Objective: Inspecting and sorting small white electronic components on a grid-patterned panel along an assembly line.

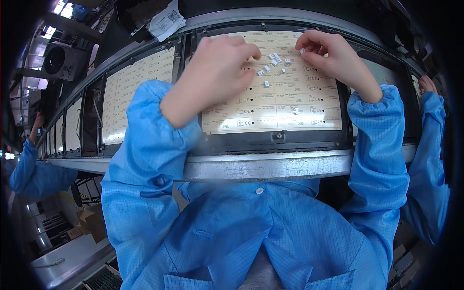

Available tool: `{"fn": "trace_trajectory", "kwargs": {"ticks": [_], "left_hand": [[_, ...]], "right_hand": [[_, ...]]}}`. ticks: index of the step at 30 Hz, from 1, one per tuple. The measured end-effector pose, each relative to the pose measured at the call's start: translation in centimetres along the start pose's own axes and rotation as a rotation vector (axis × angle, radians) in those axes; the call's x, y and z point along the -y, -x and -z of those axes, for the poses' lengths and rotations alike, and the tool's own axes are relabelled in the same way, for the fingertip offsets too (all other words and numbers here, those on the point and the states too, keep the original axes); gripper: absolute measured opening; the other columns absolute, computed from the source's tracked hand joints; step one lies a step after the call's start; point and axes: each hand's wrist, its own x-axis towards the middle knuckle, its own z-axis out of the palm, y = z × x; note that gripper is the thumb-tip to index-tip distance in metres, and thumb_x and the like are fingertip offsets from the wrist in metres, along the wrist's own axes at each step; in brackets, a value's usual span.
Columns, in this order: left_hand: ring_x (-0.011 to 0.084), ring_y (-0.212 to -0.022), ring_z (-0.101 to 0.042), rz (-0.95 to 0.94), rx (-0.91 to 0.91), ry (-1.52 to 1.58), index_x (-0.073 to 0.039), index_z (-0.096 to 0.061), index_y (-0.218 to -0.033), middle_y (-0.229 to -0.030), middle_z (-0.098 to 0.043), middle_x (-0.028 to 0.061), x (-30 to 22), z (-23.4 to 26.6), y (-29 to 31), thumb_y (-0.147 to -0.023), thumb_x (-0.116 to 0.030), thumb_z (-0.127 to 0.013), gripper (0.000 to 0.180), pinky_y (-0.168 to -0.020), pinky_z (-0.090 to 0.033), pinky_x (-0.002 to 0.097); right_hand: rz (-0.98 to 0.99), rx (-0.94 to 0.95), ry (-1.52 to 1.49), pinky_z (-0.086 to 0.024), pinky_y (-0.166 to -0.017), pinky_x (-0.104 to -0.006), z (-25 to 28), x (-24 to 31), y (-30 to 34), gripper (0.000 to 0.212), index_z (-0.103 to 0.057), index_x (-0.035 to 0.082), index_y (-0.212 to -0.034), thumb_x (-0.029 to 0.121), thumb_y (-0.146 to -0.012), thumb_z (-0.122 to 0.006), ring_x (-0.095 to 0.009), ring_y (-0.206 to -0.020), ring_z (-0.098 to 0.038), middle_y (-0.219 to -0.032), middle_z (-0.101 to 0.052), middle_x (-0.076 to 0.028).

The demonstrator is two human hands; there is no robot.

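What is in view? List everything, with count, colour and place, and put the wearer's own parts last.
Connectors: about ten, white, mostly loose on the middle board
Middle board: one, cream, centre
Frame: one, black, around the middle board
Other boards: several, cream, mostly to the left
Rail: one, silver, front edge
Bin: one, black, top left
Label: one, white, by the bin
Machine: one, grey, far left
Cartons: at least two, brown, lower left
Co-workers: at least two, blue sleeves, both sides
Smock: one, blue, on the wearer
Left hand: one, bare, over the middle board
Right hand: one, bare, at a connector, grip unclear
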Motion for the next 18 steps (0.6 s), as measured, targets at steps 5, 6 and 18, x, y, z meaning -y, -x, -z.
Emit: {"fn": "trace_trajectory", "kwargs": {"ticks": [5, 6, 18], "left_hand": [[0.0309, -0.089, -0.064, 0.079, 0.054, 0.165, -0.006, -0.069, -0.098, -0.087, -0.065, 0.0100, -0.7, -1.3, 0.0, -0.087, -0.023, -0.068, 0.021, -0.077, -0.050, 0.0442], [0.0309, -0.089, -0.064, 0.085, 0.048, 0.166, -0.006, -0.069, -0.098, -0.087, -0.065, 0.0100, -0.8, -1.4, 0.1, -0.087, -0.023, -0.068, 0.021, -0.077, -0.050, 0.0442], [0.0307, -0.086, -0.063, -0.049, -0.063, 0.017, -0.005, -0.067, -0.093, -0.085, -0.063, 0.0101, -0.8, -1.8, 1.0, -0.086, -0.012, -0.063, 0.010, -0.078, -0.048, 0.0433]], "right_hand": [[-0.026, -0.048, 0.034, -0.049, -0.068, -0.0238, 0.0, 0.3, 0.0, 0.013, -0.066, 0.003, -0.105, 0.009, -0.093, -0.062, -0.010, -0.075, -0.059, -0.085, -0.067, -0.004], [-0.005, -0.074, 0.059, -0.049, -0.067, -0.0241, 0.1, 0.4, -0.1, 0.013, -0.066, 0.003, -0.105, 0.009, -0.094, -0.062, -0.011, -0.075, -0.059, -0.085, -0.067, -0.004], [0.062, -0.060, 0.242, -0.051, -0.069, -0.0289, -0.1, -1.1, -0.4, 0.014, -0.068, 0.001, -0.105, 0.007, -0.093, -0.064, -0.018, -0.079, -0.061, -0.096, -0.065, -0.008]]}}
